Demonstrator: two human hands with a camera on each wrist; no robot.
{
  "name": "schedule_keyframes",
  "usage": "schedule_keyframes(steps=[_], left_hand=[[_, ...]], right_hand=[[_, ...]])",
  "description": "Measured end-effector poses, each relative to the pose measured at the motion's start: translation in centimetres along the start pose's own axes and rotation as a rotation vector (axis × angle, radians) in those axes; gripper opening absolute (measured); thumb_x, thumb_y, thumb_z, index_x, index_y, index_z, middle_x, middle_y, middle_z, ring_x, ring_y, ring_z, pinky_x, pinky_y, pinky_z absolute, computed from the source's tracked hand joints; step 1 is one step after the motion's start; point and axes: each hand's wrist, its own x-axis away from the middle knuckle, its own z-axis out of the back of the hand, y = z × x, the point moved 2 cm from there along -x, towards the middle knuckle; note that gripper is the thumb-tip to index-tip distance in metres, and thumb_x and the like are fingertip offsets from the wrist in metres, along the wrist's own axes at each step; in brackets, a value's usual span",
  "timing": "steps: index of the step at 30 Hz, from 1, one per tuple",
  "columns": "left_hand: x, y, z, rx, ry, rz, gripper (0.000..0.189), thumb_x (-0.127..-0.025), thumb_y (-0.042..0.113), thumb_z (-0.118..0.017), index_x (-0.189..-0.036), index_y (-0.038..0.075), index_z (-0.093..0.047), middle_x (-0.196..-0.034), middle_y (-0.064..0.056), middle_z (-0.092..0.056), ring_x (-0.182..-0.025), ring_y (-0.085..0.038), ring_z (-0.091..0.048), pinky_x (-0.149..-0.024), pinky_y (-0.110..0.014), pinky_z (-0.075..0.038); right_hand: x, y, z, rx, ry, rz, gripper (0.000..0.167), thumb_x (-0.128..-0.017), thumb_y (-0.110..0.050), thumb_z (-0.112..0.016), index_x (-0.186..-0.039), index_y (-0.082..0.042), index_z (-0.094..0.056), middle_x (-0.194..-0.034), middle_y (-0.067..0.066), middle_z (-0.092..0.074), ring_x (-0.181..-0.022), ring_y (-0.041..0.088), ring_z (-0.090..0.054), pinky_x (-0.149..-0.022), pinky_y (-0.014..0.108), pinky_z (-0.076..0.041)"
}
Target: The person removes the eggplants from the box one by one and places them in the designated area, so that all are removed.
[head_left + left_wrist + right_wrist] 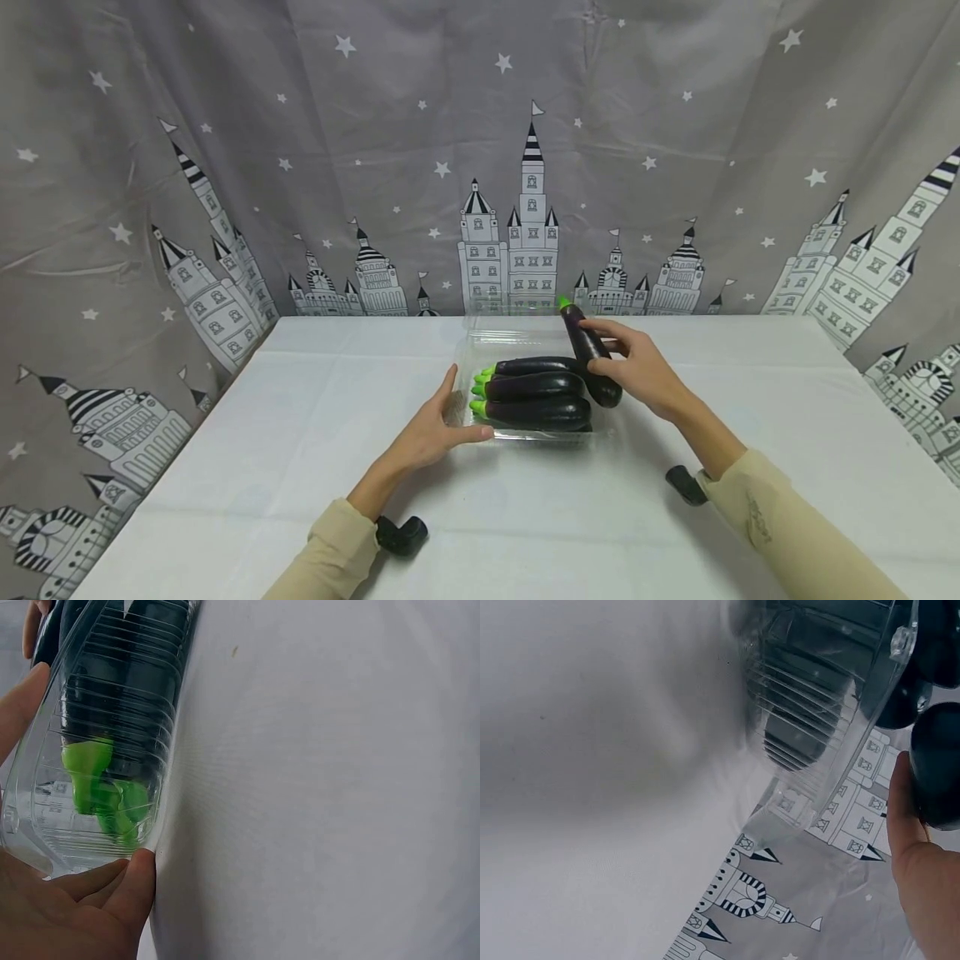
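A clear plastic box (480, 337) with ribbed walls stands on the table, its lid tipped back. Dark eggplants (536, 414) with bright green stems lie side by side in it, stems to the left. My right hand (637, 367) grips another eggplant (581, 337) between thumb and fingers, slanted over the box's right side with its green stem pointing away. Thumb and fingers spread, my left hand (427, 429) touches the box's left end and front edge. In the left wrist view, green stems (88, 776) show through the plastic near my left fingertips.
A white cloth covers the table (262, 483). Behind it hangs a grey curtain (420, 158) printed with castles and stars. Black wrist mounts (402, 536) sit by both beige sleeves (787, 525).
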Motion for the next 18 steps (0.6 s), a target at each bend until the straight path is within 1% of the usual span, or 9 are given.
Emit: schedule_keyframes(steps=[6, 9, 12, 15, 18], left_hand=[[0.0, -0.1, 0.1, -0.006, 0.007, 0.003, 0.119, -0.076, 0.043, -0.084, -0.160, 0.016, -0.004, -0.161, -0.019, -0.016, -0.148, -0.035, -0.014, -0.115, -0.057, -0.014], [0.0, 0.0, 0.1, -0.006, 0.007, 0.002, 0.119, -0.076, 0.044, -0.083, -0.160, 0.016, -0.004, -0.161, -0.018, -0.016, -0.148, -0.035, -0.013, -0.115, -0.056, -0.014], [0.0, 0.0, 0.0, -0.008, 0.005, -0.001, 0.119, -0.076, 0.044, -0.083, -0.160, 0.015, -0.004, -0.162, -0.017, -0.015, -0.148, -0.034, -0.013, -0.115, -0.056, -0.013], [0.0, 0.0, 0.0, -0.010, 0.001, -0.002, 0.119, -0.076, 0.045, -0.083, -0.160, 0.016, -0.003, -0.162, -0.016, -0.013, -0.148, -0.033, -0.012, -0.115, -0.056, -0.013], [0.0, 0.0, 0.0, -0.010, -0.001, 0.000, 0.119, -0.076, 0.045, -0.083, -0.160, 0.016, -0.003, -0.162, -0.016, -0.013, -0.148, -0.033, -0.011, -0.115, -0.057, -0.013]], right_hand=[[0.7, -0.1, 0.3, -0.010, 0.000, 0.013, 0.063, -0.088, -0.001, -0.060, -0.149, -0.009, -0.043, -0.144, 0.024, -0.040, -0.128, 0.046, -0.045, -0.091, 0.055, -0.049], [1.1, 0.2, 0.6, 0.002, 0.020, 0.001, 0.061, -0.090, -0.001, -0.060, -0.148, -0.008, -0.044, -0.144, 0.024, -0.037, -0.132, 0.049, -0.039, -0.095, 0.057, -0.046], [1.4, 0.5, 1.1, 0.019, 0.052, -0.025, 0.060, -0.090, -0.004, -0.062, -0.148, -0.006, -0.045, -0.145, 0.024, -0.034, -0.133, 0.050, -0.037, -0.097, 0.059, -0.044], [1.7, 0.9, 1.6, 0.021, 0.069, -0.042, 0.061, -0.091, -0.006, -0.064, -0.148, -0.006, -0.044, -0.147, 0.024, -0.033, -0.132, 0.049, -0.040, -0.097, 0.057, -0.044], [2.0, 1.3, 2.0, 0.020, 0.076, -0.049, 0.061, -0.091, -0.008, -0.066, -0.148, -0.005, -0.044, -0.143, 0.025, -0.037, -0.128, 0.047, -0.045, -0.094, 0.052, -0.046]])
